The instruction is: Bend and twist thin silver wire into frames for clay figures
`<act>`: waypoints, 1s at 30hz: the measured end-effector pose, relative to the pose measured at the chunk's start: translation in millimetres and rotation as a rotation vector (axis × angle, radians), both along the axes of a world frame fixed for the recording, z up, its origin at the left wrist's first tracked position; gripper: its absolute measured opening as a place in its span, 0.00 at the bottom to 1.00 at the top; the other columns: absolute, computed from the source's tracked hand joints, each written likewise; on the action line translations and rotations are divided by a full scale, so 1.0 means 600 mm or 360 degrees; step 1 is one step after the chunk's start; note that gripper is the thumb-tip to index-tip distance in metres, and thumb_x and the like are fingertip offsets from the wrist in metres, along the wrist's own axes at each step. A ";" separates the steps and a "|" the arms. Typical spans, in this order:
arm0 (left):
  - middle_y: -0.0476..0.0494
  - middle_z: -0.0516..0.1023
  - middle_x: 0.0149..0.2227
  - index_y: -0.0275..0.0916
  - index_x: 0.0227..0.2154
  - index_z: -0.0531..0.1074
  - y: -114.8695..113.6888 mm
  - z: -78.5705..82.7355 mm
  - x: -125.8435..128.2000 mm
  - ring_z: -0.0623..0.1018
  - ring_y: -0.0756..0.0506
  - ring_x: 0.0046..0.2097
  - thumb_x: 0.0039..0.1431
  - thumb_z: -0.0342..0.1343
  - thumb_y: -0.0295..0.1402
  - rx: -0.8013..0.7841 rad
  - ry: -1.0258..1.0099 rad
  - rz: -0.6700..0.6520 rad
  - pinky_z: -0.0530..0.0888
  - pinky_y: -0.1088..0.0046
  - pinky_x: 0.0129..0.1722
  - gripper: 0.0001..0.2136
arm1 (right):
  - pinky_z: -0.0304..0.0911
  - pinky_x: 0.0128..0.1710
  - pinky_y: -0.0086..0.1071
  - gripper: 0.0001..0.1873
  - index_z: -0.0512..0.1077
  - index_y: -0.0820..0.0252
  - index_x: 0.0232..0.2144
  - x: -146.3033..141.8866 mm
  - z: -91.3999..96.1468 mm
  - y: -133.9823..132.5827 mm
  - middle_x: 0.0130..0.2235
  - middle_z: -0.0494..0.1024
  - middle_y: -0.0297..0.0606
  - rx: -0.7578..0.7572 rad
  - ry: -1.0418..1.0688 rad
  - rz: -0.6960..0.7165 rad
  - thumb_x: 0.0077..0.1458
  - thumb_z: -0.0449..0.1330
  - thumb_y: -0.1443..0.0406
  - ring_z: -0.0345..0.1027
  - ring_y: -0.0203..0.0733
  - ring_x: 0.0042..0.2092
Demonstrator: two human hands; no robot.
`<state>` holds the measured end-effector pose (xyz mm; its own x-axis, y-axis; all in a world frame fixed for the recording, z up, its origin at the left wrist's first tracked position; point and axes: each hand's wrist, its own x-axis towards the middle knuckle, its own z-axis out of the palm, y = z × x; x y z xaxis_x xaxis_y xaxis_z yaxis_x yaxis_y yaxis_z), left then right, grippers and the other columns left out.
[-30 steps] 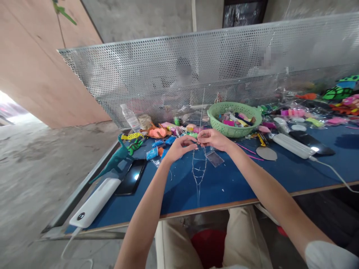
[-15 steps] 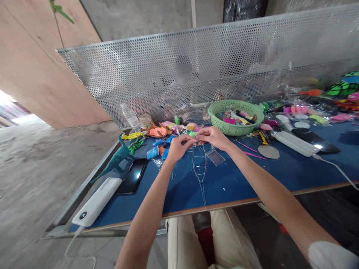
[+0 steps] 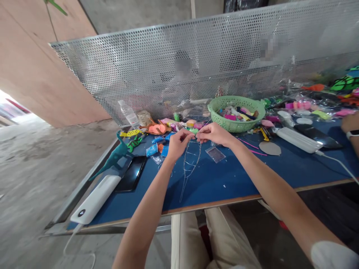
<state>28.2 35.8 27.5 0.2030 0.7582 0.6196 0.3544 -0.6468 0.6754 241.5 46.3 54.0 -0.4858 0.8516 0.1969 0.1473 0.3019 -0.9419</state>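
Observation:
Above the blue tabletop, my left hand (image 3: 179, 144) and my right hand (image 3: 215, 134) meet, fingertips pinched close together. Both grip the upper end of a thin wire frame (image 3: 184, 168), shaped like a leaf with cross wires and two long wire ends pointing toward me. Exactly where the wires pass between the fingers is hidden. Just behind the fingertips lies a small green lump (image 3: 194, 131). A small clear bag of dark material (image 3: 215, 154) rests to the right of the frame, and blue packets (image 3: 152, 150) lie left of my left hand.
A green basket (image 3: 236, 125) of colourful pieces stands behind, against a perforated metal screen (image 3: 157, 67). Phones (image 3: 131, 173), power banks (image 3: 97, 198), a teal dinosaur figure (image 3: 114, 156) and a bottle (image 3: 129, 114) are around. At right shows another person's hand (image 3: 350, 124).
The wire frame has swung leftward, its loose ends now pointing down-left. My hands stay pinched together. Another person's hand with a wristband has come in at the right edge.

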 end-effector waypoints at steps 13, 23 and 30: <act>0.48 0.79 0.27 0.38 0.33 0.78 -0.001 0.004 -0.002 0.71 0.51 0.24 0.62 0.61 0.43 -0.0083 -0.0084 -0.0053 0.68 0.75 0.25 0.12 | 0.69 0.37 0.39 0.10 0.82 0.58 0.33 -0.012 -0.003 -0.006 0.32 0.82 0.41 0.0265 0.0065 -0.0088 0.56 0.67 0.58 0.75 0.43 0.33; 0.45 0.82 0.31 0.38 0.30 0.79 -0.010 0.021 -0.007 0.79 0.48 0.34 0.63 0.61 0.40 0.0070 0.0065 -0.0056 0.74 0.71 0.39 0.10 | 0.63 0.34 0.36 0.11 0.82 0.60 0.32 -0.023 0.004 -0.021 0.31 0.81 0.40 0.0638 -0.0143 -0.0248 0.60 0.63 0.60 0.71 0.41 0.31; 0.46 0.81 0.28 0.37 0.32 0.76 -0.011 0.021 0.000 0.79 0.49 0.31 0.61 0.62 0.41 -0.0086 -0.0075 -0.0135 0.75 0.73 0.34 0.11 | 0.59 0.35 0.37 0.15 0.82 0.58 0.35 -0.029 0.005 -0.033 0.31 0.80 0.38 0.0786 -0.0347 -0.0282 0.64 0.59 0.57 0.68 0.40 0.31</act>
<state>28.4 29.1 40.2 0.2395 0.7722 0.5885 0.2670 -0.6351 0.7248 224.3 26.4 56.7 -0.4182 0.7559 0.5037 0.4112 0.6519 -0.6371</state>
